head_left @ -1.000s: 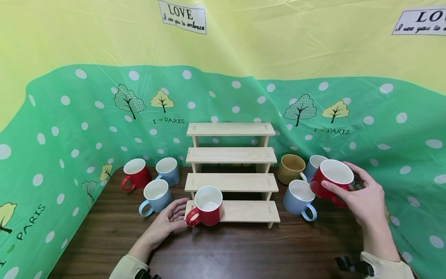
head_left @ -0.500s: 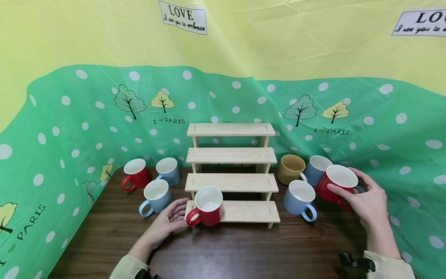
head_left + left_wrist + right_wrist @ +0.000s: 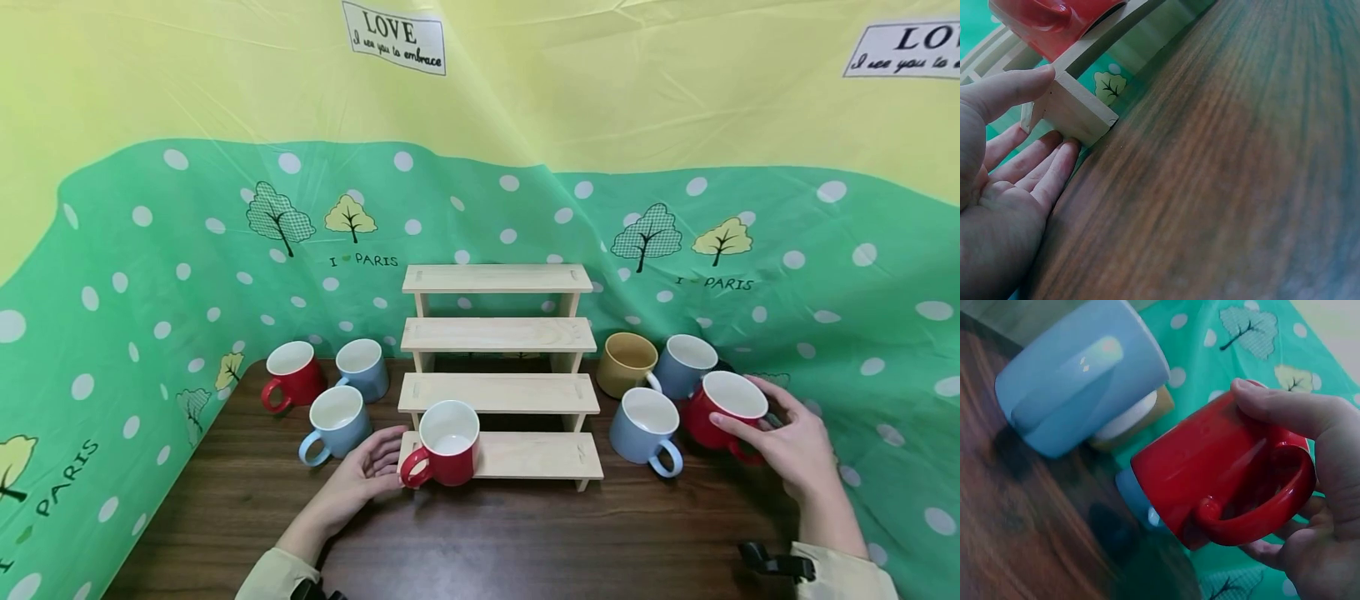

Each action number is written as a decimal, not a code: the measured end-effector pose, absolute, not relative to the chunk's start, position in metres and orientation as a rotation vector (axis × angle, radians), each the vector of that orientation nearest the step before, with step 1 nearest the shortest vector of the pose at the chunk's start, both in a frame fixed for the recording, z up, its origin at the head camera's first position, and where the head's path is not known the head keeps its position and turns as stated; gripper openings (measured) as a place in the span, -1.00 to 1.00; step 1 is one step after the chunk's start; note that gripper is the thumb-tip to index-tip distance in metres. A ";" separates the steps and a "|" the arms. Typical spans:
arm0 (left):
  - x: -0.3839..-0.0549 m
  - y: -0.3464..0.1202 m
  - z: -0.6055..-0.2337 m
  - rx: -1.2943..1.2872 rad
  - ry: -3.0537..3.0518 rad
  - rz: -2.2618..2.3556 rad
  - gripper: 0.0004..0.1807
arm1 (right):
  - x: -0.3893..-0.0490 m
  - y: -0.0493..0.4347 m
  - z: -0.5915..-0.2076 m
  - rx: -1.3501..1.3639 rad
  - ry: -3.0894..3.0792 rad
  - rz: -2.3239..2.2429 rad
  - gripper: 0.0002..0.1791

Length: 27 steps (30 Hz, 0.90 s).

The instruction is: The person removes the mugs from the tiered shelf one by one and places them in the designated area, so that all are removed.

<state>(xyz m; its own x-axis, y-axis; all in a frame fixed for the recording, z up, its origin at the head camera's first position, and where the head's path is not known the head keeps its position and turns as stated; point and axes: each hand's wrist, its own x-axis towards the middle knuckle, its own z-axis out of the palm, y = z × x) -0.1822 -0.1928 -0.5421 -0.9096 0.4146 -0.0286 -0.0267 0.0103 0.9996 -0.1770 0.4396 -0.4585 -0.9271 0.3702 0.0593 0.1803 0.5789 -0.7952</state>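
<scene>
My right hand point(image 3: 791, 437) grips a red mug point(image 3: 716, 417) with a white inside, holding it upright low at the right side of the table. In the right wrist view the thumb lies along the mug's upper side near the rim, and the handle faces the palm. Another red mug point(image 3: 450, 450) stands on the lowest step of a pale wooden step shelf point(image 3: 540, 454), its handle pointing left. Beside it my left hand point(image 3: 360, 475) rests at that step's left end. The left wrist view shows the thumb touching the step's corner, with the other fingers loosely extended by the end panel point(image 3: 1079, 109).
Left of the shelf stand a red mug point(image 3: 300, 379) and two light blue mugs point(image 3: 341, 425). To its right are a mustard mug point(image 3: 622, 371), a blue mug point(image 3: 641, 433) and another blue mug point(image 3: 678, 375) close behind the held one. A patterned cloth point(image 3: 487, 208) hangs behind the dark wooden table point(image 3: 487, 542).
My right hand has lowered the red mug and carried it slightly right, uncovering more of the blue mug behind. My left hand and the mug on the step have stayed put.
</scene>
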 end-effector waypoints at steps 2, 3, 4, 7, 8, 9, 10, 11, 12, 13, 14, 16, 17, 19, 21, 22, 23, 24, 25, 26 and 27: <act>-0.182 -0.193 -0.542 0.402 1.979 1.970 -0.12 | -0.177 0.442 -0.463 -0.454 -2.597 1.266 0.10; -0.182 -0.193 -0.542 0.403 1.980 1.971 -0.12 | -0.177 0.443 -0.465 -0.446 -2.599 1.263 0.09; -0.182 -0.193 -0.542 0.403 1.980 1.970 -0.12 | -0.177 0.445 -0.467 -0.435 -2.601 1.258 0.09; -0.182 -0.193 -0.542 0.403 1.981 1.970 -0.12 | -0.177 0.447 -0.473 -0.385 -2.607 1.242 0.06; -0.182 -0.193 -0.542 0.403 1.981 1.970 -0.12 | -0.177 0.448 -0.475 -0.365 -2.607 1.237 0.06; -0.182 -0.193 -0.542 0.402 1.980 1.970 -0.12 | -0.177 0.449 -0.476 -0.344 -2.602 1.233 0.05; -0.182 -0.193 -0.542 0.402 1.980 1.970 -0.12 | -0.177 0.450 -0.478 -0.318 -2.600 1.235 0.04; -0.182 -0.193 -0.542 0.401 1.979 1.969 -0.12 | -0.177 0.450 -0.480 -0.300 -2.597 1.237 0.03; -0.182 -0.193 -0.541 0.399 1.979 1.969 -0.12 | -0.178 0.451 -0.481 -0.284 -2.592 1.241 0.02; -0.182 -0.192 -0.541 0.398 1.980 1.968 -0.12 | -0.178 0.451 -0.483 -0.275 -2.591 1.245 0.02; -0.182 -0.192 -0.541 0.396 1.980 1.967 -0.12 | -0.178 0.451 -0.484 -0.266 -2.593 1.246 0.02; -0.182 -0.192 -0.542 0.391 1.982 1.964 -0.11 | -0.178 0.451 -0.485 -0.264 -2.603 1.249 0.03; -0.182 -0.192 -0.542 0.388 1.982 1.964 -0.12 | -0.178 0.451 -0.486 -0.272 -2.610 1.244 0.04; -0.182 -0.192 -0.542 0.388 1.982 1.964 -0.12 | -0.178 0.451 -0.486 -0.279 -2.624 1.242 0.05; -0.182 -0.192 -0.542 0.391 1.981 1.966 -0.12 | -0.178 0.451 -0.486 -0.284 -2.630 1.239 0.06; -0.182 -0.192 -0.542 0.392 1.980 1.968 -0.12 | -0.178 0.451 -0.487 -0.284 -2.632 1.238 0.06; -0.182 -0.192 -0.542 0.395 1.981 1.969 -0.12 | -0.178 0.452 -0.487 -0.283 -2.633 1.238 0.06; -0.182 -0.192 -0.542 0.398 1.981 1.969 -0.12 | -0.178 0.452 -0.487 -0.281 -2.634 1.239 0.06; -0.182 -0.192 -0.542 0.398 1.982 1.970 -0.12 | -0.179 0.452 -0.487 -0.281 -2.636 1.240 0.06; -0.182 -0.192 -0.541 0.400 1.982 1.970 -0.12 | -0.179 0.452 -0.487 -0.282 -2.638 1.240 0.06; -0.182 -0.192 -0.541 0.401 1.984 1.969 -0.12 | -0.179 0.452 -0.488 -0.284 -2.640 1.242 0.06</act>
